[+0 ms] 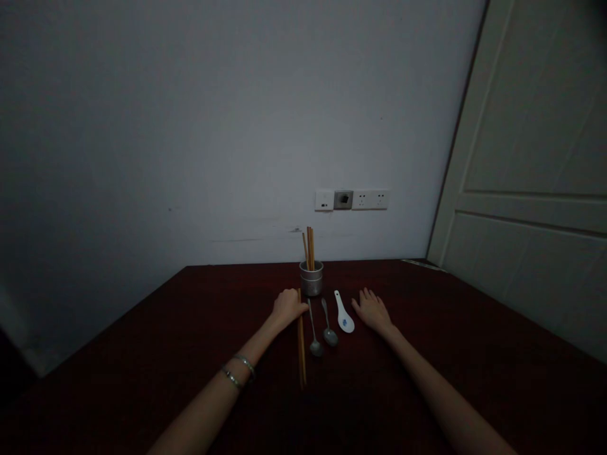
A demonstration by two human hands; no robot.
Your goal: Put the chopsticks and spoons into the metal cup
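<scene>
My left hand [287,308] is closed round the upper part of a pair of wooden chopsticks [301,354], which point down toward me at the table's middle. Just right of them lie a thin long-handled metal spoon [315,347], a second metal spoon [331,337] and a white ceramic spoon [346,321] with a blue mark. To the right of the white spoon, my right hand [372,309] rests palm down on the table, fingers spread, holding nothing. Behind the spoons stands a metal cup [312,282] with several wooden chopsticks [310,249] upright in it.
The dark red table [190,328] reaches back to a grey wall [213,126]. Sockets and a switch [352,200] are on the wall above the cup. At the right is a pale panelled door [531,158]. A thin strip [423,265] lies near the table's back right corner.
</scene>
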